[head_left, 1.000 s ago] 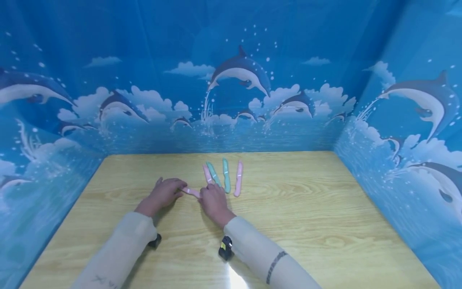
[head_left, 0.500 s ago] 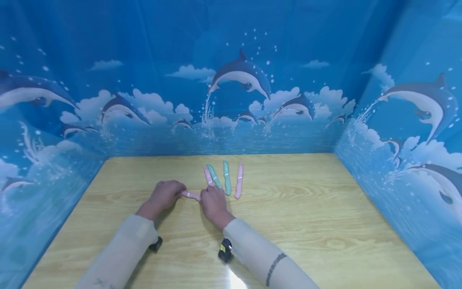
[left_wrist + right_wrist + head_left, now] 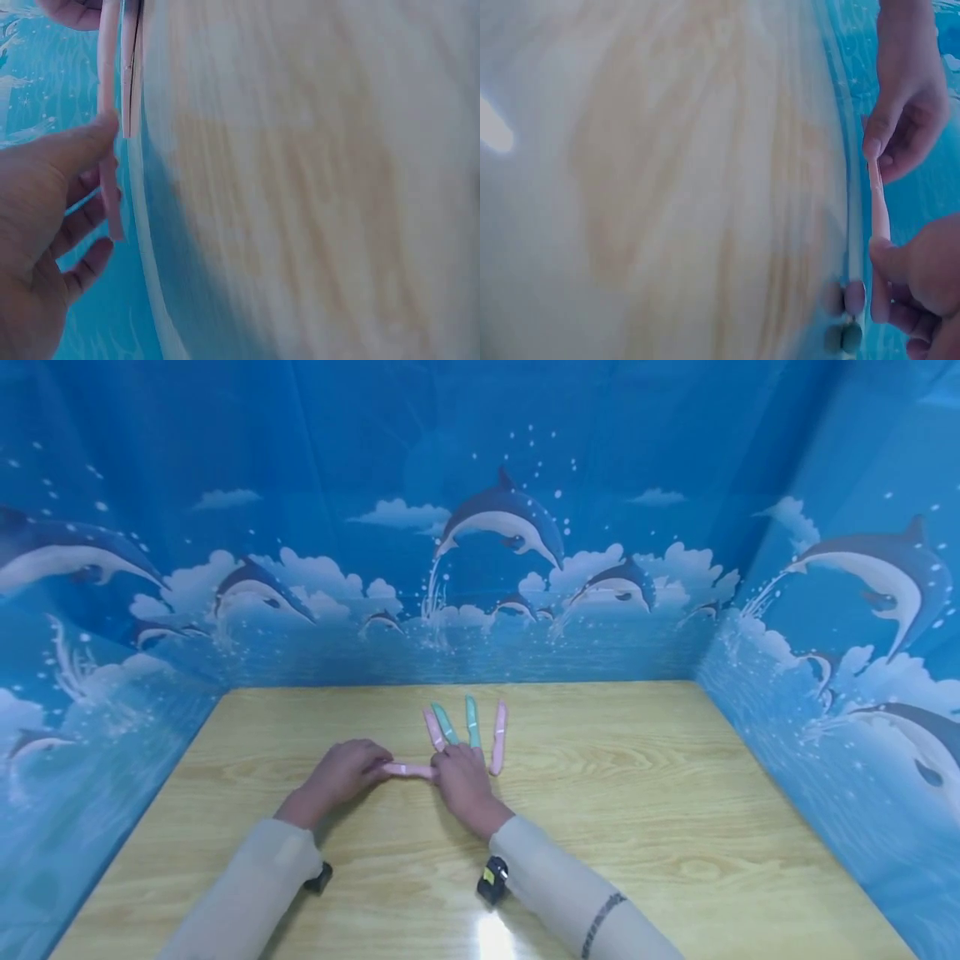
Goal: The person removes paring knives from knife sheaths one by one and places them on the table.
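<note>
A slim pink knife (image 3: 408,771) with a white band at mid-length lies level between my two hands, apparently in a sheath. My left hand (image 3: 347,770) pinches its left end; in the left wrist view the thumb presses on it and the other fingers (image 3: 90,262) spread behind. The opposite end is held by my right hand (image 3: 461,781), its thumb and curled fingers seen in the right wrist view around the pink knife (image 3: 880,214). Just beyond the right hand lie a pink knife (image 3: 433,729) and two green knives, one tilted (image 3: 444,723) and one straighter (image 3: 472,720), their near ends partly hidden.
Another pink knife (image 3: 498,737) lies right of the green ones. The wood-grain table (image 3: 637,818) is bounded behind and at both sides by a blue dolphin-print curtain (image 3: 360,652). A bright reflection shows near the table's front.
Both hands have shifted slightly, the right hand further to the right, and the held pink knife has turned from slanted to nearly level. The right hand now covers the straighter green knife's near end.
</note>
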`<control>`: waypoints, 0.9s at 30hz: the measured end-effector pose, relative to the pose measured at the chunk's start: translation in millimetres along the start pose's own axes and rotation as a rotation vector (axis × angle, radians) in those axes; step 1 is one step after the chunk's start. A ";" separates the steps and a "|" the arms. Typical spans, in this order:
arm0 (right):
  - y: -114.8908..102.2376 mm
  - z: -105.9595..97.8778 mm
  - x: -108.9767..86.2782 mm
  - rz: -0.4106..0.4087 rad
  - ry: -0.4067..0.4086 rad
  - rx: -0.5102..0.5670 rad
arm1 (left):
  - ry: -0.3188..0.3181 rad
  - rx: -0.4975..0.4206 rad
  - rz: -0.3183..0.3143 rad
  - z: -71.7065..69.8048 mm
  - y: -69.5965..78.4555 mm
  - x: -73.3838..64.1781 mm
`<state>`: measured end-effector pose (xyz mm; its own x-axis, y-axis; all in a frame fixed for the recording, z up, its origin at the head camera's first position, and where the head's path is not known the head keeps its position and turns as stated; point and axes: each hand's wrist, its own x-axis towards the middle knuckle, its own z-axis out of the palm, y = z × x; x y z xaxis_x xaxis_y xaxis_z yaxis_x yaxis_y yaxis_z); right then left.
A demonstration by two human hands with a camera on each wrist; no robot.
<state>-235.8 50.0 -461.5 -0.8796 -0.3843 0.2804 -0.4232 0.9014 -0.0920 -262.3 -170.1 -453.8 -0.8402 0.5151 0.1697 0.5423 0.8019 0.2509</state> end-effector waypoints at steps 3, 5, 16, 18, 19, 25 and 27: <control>8.3 -1.9 -1.8 -0.011 0.004 0.038 | 0.030 -0.048 0.026 0.0 4.3 -3.3; 14.1 -5.2 -3.6 -0.028 0.022 0.065 | 0.061 -0.059 0.038 0.6 9.1 -4.3; 44.6 -35.6 -32.5 -0.143 0.134 0.166 | 0.242 -0.025 0.103 3.4 57.3 -10.3; 47.8 -39.6 -37.9 -0.166 0.144 0.177 | 0.263 -0.014 0.115 2.3 63.7 -12.1; 49.4 -41.0 -40.5 -0.178 0.157 0.185 | 0.275 -0.009 0.126 1.8 66.3 -12.6; 64.4 -45.2 -55.7 -0.284 0.298 0.277 | 0.417 0.001 0.285 1.8 75.9 -12.6; 70.1 -45.5 -60.9 -0.309 0.318 0.320 | 0.460 -0.012 0.340 3.3 78.0 -13.5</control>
<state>-202.0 145.7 -441.6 -0.6157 -0.4975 0.6110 -0.7400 0.6315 -0.2315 -208.6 -113.6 -439.7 -0.5300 0.5566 0.6397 0.7842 0.6089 0.1199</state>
